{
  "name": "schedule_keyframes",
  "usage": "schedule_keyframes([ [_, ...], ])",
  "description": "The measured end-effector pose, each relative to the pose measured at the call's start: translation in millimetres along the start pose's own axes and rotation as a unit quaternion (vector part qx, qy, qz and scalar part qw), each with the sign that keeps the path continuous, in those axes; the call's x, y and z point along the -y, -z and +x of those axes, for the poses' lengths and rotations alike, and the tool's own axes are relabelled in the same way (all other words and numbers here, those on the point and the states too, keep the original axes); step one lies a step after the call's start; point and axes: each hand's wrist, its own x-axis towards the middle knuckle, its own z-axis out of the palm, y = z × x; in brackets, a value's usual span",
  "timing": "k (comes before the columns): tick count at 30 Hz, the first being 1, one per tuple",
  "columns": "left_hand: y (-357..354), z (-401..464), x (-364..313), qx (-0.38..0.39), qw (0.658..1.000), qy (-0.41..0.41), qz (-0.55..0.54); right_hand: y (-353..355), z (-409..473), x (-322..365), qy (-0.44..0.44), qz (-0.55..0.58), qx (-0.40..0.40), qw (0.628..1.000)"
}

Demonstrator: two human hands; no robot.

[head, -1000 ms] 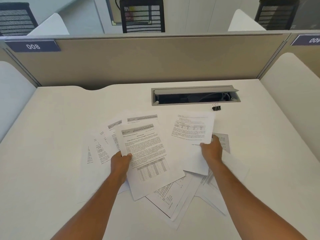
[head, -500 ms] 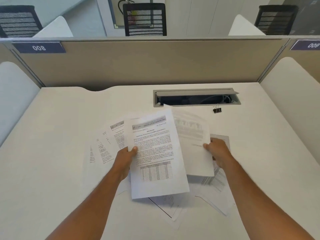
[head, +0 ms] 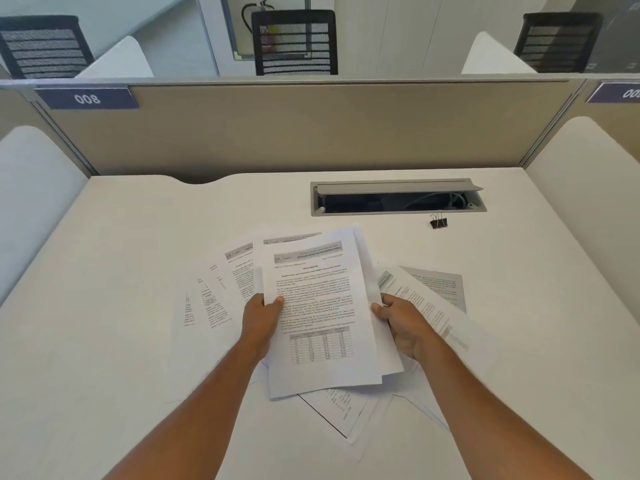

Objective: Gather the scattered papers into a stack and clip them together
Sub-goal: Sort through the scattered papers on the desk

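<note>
Surface: white matte desk (head: 114,271), rounded notch cut in the far edge. Beige fabric-faced partition (head: 311,129) behind it, grey metal trim on top; purple plate (head: 88,98) at its left reads "008" mirrored. White curved side dividers left and right. Beyond the partition: black mesh-backed chairs (head: 294,43) and a fire extinguisher (head: 254,13) against the wall.

Grey metal cable tray (head: 398,197) is recessed in the desk, lid tipped up, pale cables visible inside. Small black binder clip (head: 438,221) with wire handles stands on the desk just in front of the tray's right end, well apart from the papers.

Held sheets (head: 322,317): thin white printed pages, top one with grey header band, dense text and a table low down; a second sheet edge shows behind at right. Left hand (head: 261,323) pinches the left edge, thumb on top. Right hand (head: 401,323) clasps the right edge, fingers curled under.

Loose papers (head: 214,299) fan flat on the desk to the left; others lie skewed at right and beneath the held sheets.
</note>
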Motion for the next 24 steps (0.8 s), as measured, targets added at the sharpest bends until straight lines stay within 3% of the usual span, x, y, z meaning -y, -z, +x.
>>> schedule_keyframes([
  [3,-2,-4,-5,-0.04,0.998,-0.028,0.028,-10,1,2,0.009,0.033,0.006,0.999],
  [8,-2,3,-9,-0.048,0.999,-0.019,0.004,-25,4,4,0.039,-0.008,-0.021,0.999],
  [11,-1,7,-12,-0.062,0.998,-0.016,-0.007,-36,2,6,0.075,-0.07,-0.028,0.994],
  [14,-1,10,-18,-0.067,0.997,-0.013,-0.02,-46,4,7,0.145,-0.201,-0.021,0.969],
  [17,2,14,-24,-0.062,0.998,-0.015,-0.028,-56,15,14,0.16,-0.27,-0.07,0.947],
  [21,16,27,-21,-0.132,0.986,-0.002,0.097,-60,32,30,0.151,-0.292,-0.145,0.933],
  [24,31,33,-17,-0.194,0.959,0.035,0.202,-65,42,34,0.156,-0.384,-0.175,0.893],
])
